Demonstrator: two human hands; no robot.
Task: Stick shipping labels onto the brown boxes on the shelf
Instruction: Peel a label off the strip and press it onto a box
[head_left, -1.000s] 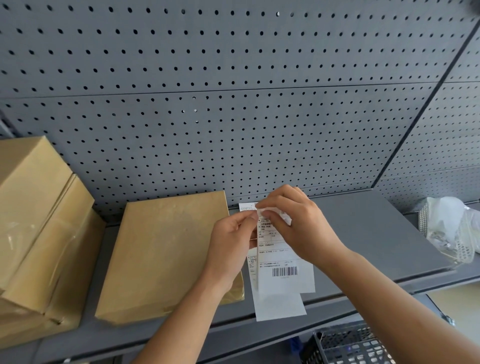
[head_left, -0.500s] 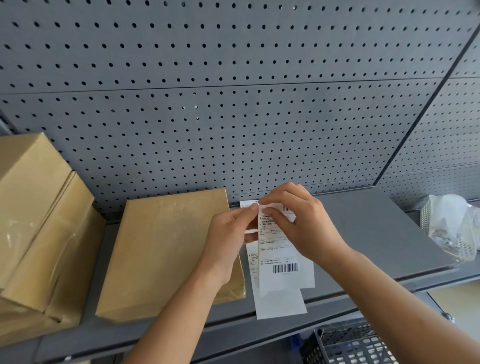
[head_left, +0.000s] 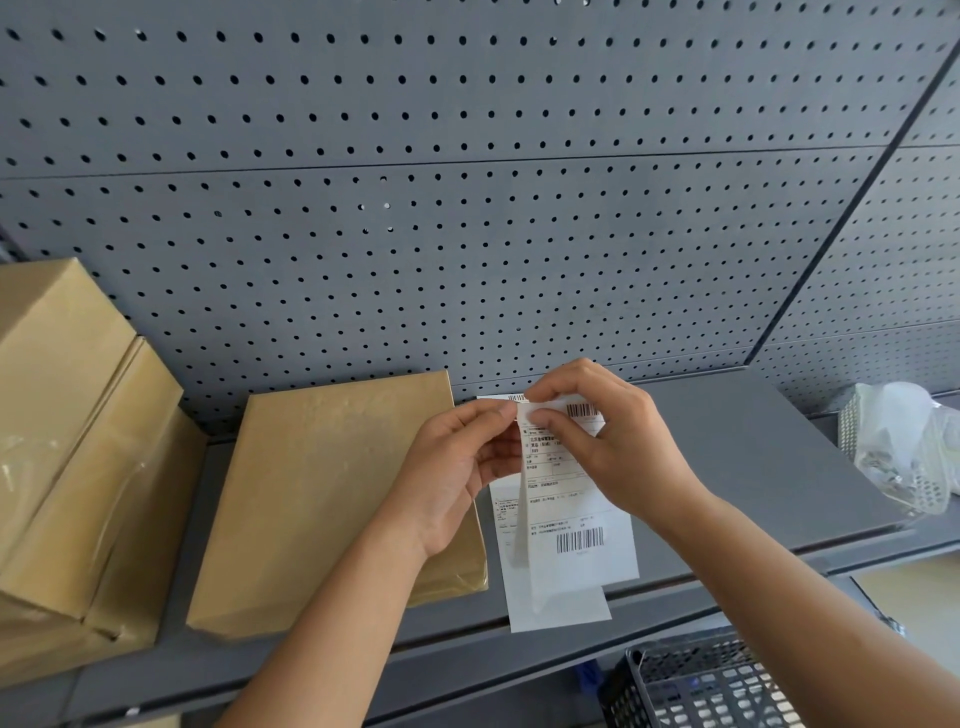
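A white shipping label (head_left: 576, 530) with barcodes hangs in front of the grey shelf (head_left: 753, 457). My right hand (head_left: 608, 441) pinches its top edge. My left hand (head_left: 457, 467) pinches the backing sheet (head_left: 561, 603) at the same top corner, and the two layers are parted along the left side. A flat brown box (head_left: 322, 493) lies on the shelf just left of my hands, its top bare. Two more brown boxes (head_left: 67, 441) are stacked at the far left.
A grey pegboard wall (head_left: 467, 234) rises behind the shelf. A white perforated basket with clear plastic bags (head_left: 904, 441) stands at the right end. A dark mesh basket (head_left: 701, 680) sits below the shelf's front edge.
My hands have drawn slightly apart at the top of the label. The label has started to separate from its backing along the left edge.
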